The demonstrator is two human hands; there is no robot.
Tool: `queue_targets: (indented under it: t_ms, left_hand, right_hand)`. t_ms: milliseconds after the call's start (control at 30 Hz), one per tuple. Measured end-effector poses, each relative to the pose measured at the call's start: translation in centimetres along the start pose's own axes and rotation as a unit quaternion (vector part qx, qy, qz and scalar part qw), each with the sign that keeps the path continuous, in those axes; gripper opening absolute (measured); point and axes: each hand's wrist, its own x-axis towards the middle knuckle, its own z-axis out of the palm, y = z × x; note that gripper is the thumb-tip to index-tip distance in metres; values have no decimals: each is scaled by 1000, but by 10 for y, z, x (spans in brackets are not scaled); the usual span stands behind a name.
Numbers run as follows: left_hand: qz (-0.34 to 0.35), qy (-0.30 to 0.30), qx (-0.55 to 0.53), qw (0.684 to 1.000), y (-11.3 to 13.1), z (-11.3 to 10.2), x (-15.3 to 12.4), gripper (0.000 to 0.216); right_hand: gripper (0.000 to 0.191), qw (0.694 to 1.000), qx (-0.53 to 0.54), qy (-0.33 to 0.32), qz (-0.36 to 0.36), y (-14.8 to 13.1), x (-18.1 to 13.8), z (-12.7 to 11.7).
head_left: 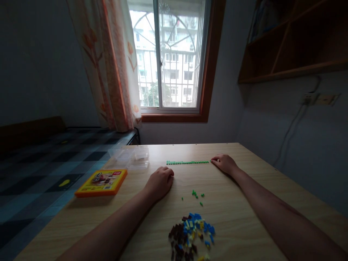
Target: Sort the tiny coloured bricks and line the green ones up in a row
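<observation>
A thin row of small green building bricks (187, 162) runs left to right across the far part of the table. At its right end, my right hand (223, 163) pinches a tiny green brick (211, 161) between thumb and fingers. My left hand (160, 183) rests on the wood just below the row's left end. Its fingers are curled under, and whatever lies in them, if anything, is hidden. Several loose green bricks (194, 194) are scattered between my forearms. Nearer to me lies a mixed pile of dark brown bricks (177, 232), blue bricks (196, 217) and yellow ones.
On the left of the table (252, 203) lies an orange-and-yellow box (102, 182) with a printed lid. Behind it stands a clear plastic compartment tray (130, 157). A checked bed (32, 174) adjoins the left side. A window and curtain (116, 72) are beyond.
</observation>
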Motion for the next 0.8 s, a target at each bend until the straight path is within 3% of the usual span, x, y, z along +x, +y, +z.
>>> queue_targets:
  t_ms: [800]
  left_hand:
    - [4,4,1,1000,-2,1,1,17]
  right_hand:
    - [22,1000,-4,-1,-8,-9,-2,0]
